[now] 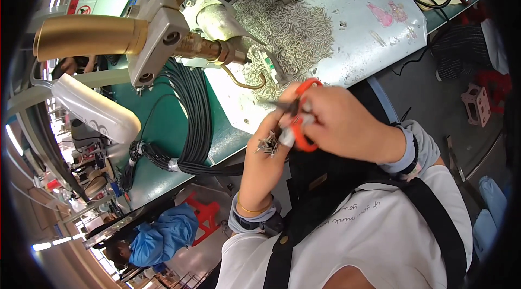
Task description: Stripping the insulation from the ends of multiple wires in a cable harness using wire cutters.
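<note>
Red-handled scissors [298,124] are gripped in my right hand [344,121], their dark blades pointing left across my left fingers. My left hand [259,172] is closed around a bunch of small silvery metal pieces [267,144], whose ends stick out beside the thumb. Something whitish [286,137] covers part of a digit next to the scissors; motion blur hides what it is. Both hands are together just off the table's near edge. Beyond them lies a wide heap of tiny metal pieces [304,31] on a pale sheet [358,55].
A machine head with a gold cylinder [89,35] and bent copper tube [244,85] overhangs the heap's left. A coil of black cable [198,110] lies on the green table [160,183]. A white lamp [95,110] stands left. A person in blue [163,234] sits beyond.
</note>
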Tool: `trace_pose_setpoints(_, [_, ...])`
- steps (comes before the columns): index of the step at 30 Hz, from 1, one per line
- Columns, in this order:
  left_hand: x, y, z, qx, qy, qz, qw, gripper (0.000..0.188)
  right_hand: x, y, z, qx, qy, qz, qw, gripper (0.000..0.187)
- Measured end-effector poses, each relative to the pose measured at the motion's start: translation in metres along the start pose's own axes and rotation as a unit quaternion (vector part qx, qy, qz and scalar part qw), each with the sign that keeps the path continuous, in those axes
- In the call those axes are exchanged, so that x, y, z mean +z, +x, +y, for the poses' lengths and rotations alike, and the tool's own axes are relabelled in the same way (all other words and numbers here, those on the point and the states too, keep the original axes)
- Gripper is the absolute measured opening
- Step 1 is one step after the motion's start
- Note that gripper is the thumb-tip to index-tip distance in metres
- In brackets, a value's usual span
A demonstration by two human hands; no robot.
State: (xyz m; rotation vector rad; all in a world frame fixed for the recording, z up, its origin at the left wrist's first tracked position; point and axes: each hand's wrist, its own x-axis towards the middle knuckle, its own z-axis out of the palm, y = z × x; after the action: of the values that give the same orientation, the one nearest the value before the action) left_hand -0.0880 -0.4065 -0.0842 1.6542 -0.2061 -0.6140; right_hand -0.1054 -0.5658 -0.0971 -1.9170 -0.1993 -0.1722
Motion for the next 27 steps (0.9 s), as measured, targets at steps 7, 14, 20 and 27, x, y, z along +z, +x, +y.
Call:
trace_pose_setpoints(7, [-0.013, -0.003, -0.006, -0.055, -0.325, -0.085, 0.94, 0.023, 0.009, -0.006, 0.021, -0.148, -0.079, 0.085, 0.982, 0.025])
trace_pose_setpoints(14, [0.001, -0.006, -0.002, -0.04, -0.066, 0.101, 0.992, 0.018, 0.01, -0.011, 0.025, -0.25, -0.173, 0.082, 0.949, 0.021])
trace_pose_setpoints(20, [0.002, -0.002, -0.014, 0.215, 0.128, 0.186, 0.95, 0.022, 0.013, -0.017, 0.015, 0.1, 0.185, 0.012, 0.978, 0.01])
trace_pose_setpoints(27, [0.009, -0.003, -0.014, 0.287, 0.331, 0.195, 0.878, 0.021, 0.02, -0.014, 0.014, 0.039, 0.143, 0.049, 0.988, 0.006])
